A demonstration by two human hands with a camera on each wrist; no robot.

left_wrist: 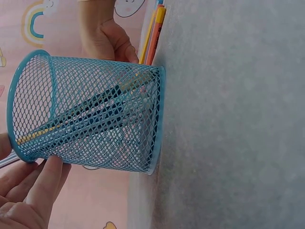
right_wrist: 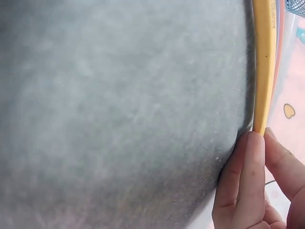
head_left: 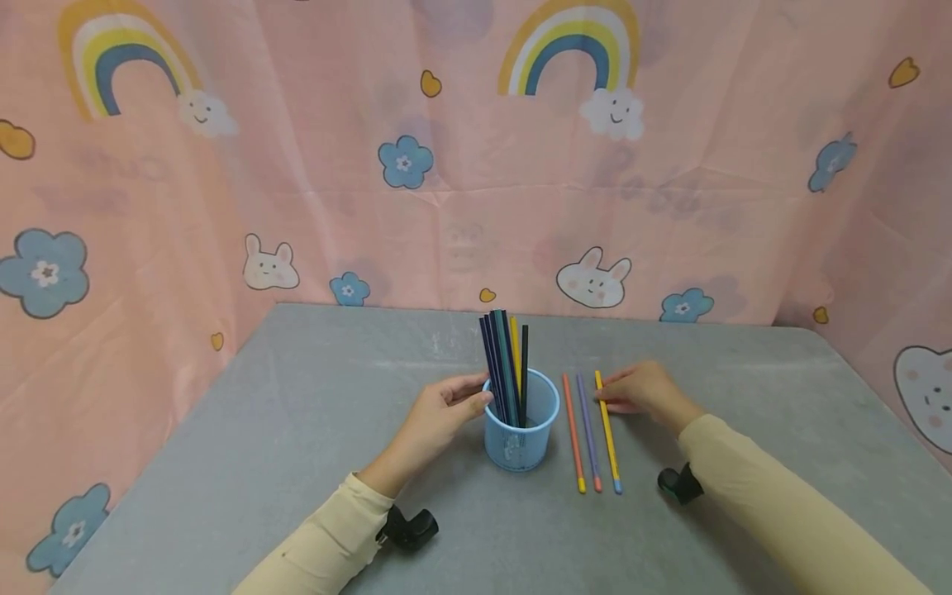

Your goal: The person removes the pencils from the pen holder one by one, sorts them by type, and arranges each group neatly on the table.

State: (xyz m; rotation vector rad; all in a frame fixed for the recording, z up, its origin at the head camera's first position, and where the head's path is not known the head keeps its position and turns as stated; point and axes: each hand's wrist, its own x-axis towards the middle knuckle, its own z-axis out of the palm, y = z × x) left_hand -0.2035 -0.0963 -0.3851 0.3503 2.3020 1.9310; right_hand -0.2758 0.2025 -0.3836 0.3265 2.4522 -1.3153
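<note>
With left hand [head_left: 439, 413], grips light blue mesh cup [head_left: 513, 454] high up, thumb and fingers on left side of rim and outer wall. With right hand [head_left: 643, 388], pinches yellow pencil [head_left: 608, 438] at far end, thumb against fingers. Yellow pencil: right of cup, outermost in a row of three on grey table [head_left: 416, 529]; purple pencil [head_left: 589, 434] in middle, orange pencil [head_left: 573, 434] nearest cup, all close but apart. Lifted or flat at pinched end: cannot tell.

Main risk, probably: a slip or pivot. Only the very end in the pinch, long free length toward near side; could swing on a quick lift and knock purple pencil into orange. Could also roll off sideways from a loose pinch, being slim and likely smooth.

Second risk: tipping cup. Dark pencils [head_left: 500, 355] leaning toward left rim, beside a second yellow pencil [head_left: 516, 351]; probably top-heavy, so could tilt under a hard pull at rim. Could also snag leaning pencils with left thumb, right next to them.

Minor: black wrist mount [head_left: 680, 483] hanging low under right sleeve [head_left: 781, 504]; could brush near ends of row on a low leftward sweep.
</note>
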